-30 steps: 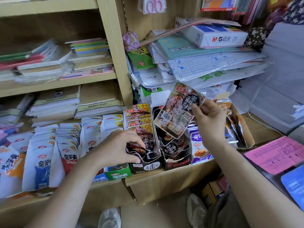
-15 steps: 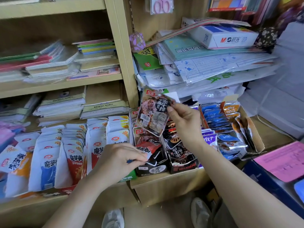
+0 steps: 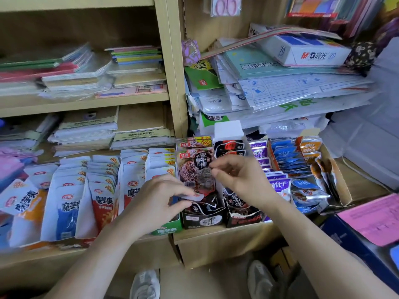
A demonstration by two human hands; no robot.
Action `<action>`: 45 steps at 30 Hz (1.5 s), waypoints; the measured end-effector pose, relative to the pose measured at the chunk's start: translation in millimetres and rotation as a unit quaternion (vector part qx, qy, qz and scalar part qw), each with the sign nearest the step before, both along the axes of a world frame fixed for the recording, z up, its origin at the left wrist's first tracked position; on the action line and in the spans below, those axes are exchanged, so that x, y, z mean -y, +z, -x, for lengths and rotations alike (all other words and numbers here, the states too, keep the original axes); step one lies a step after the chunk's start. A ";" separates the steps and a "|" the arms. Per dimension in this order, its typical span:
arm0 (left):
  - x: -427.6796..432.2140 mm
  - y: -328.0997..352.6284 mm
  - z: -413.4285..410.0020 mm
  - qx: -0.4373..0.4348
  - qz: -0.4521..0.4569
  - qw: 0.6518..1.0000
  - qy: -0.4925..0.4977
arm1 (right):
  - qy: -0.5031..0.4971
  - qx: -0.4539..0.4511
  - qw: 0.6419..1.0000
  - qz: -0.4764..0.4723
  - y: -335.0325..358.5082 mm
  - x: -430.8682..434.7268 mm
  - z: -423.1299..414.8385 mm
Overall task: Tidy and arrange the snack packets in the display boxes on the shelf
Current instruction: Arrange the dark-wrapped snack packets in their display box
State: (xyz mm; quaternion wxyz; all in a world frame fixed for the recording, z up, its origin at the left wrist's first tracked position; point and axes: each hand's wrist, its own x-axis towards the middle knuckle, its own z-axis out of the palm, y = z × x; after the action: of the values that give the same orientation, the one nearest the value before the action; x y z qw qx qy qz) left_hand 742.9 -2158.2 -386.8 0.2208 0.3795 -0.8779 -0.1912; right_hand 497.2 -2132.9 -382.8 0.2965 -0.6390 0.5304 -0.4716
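A brown snack packet (image 3: pixel 197 169) with a red label stands upright in the black display box (image 3: pixel 203 220), in front of similar packets. My right hand (image 3: pixel 239 180) pinches its right edge with thumb and forefinger. My left hand (image 3: pixel 157 199) pinches a pale packet flap at the box's front left. A second dark box (image 3: pixel 245 219) with black packets sits just to the right, partly hidden by my right wrist.
White, blue and orange packets (image 3: pixel 71 190) fill rows on the left shelf. Purple packets (image 3: pixel 278 184) and blue packets (image 3: pixel 289 160) sit in a cardboard box (image 3: pixel 343 186) at right. Stacks of paper (image 3: pixel 291 91) lie above. A pink sheet (image 3: pixel 375 219) lies lower right.
My right hand brought the brown packet down and left from the air into the black box. My left hand stayed at the box's front, now pinching a flap.
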 end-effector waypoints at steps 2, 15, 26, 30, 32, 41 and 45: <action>0.3 5.0 0.3 0.003 -0.020 1.000 0.009 | 0.062 -0.020 0.997 -0.031 -0.6 -9.5 -2.9; -0.4 24.8 -21.3 -0.217 -0.148 0.964 0.040 | 0.013 -0.197 0.979 0.052 -27.2 -28.2 -38.6; -7.4 14.5 -82.3 -0.411 -0.039 0.872 0.264 | -0.090 -0.234 0.966 0.064 -33.3 -31.8 -60.3; -19.7 8.6 -123.4 -0.462 0.010 0.828 0.317 | -0.083 -0.207 0.973 0.056 -29.9 -31.5 -62.5; -26.7 4.7 -142.9 -0.455 0.035 0.821 0.344 | -0.082 -0.192 0.977 0.053 -28.4 -30.1 -64.0; -48.8 21.0 -168.3 -0.313 0.107 0.886 0.326 | -0.089 -0.201 0.975 0.045 -31.0 -22.5 -68.7; -44.6 7.2 -166.0 -0.286 0.057 0.905 0.309 | -0.087 -0.196 0.976 0.045 -30.9 -22.8 -68.6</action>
State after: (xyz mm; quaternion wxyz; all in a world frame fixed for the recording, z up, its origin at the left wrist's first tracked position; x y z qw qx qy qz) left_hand 908.9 -2113.6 -379.5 0.5317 0.5474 -0.6253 -0.1630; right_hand 565.7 -2110.1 -413.7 0.1154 -0.6835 0.6097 -0.3845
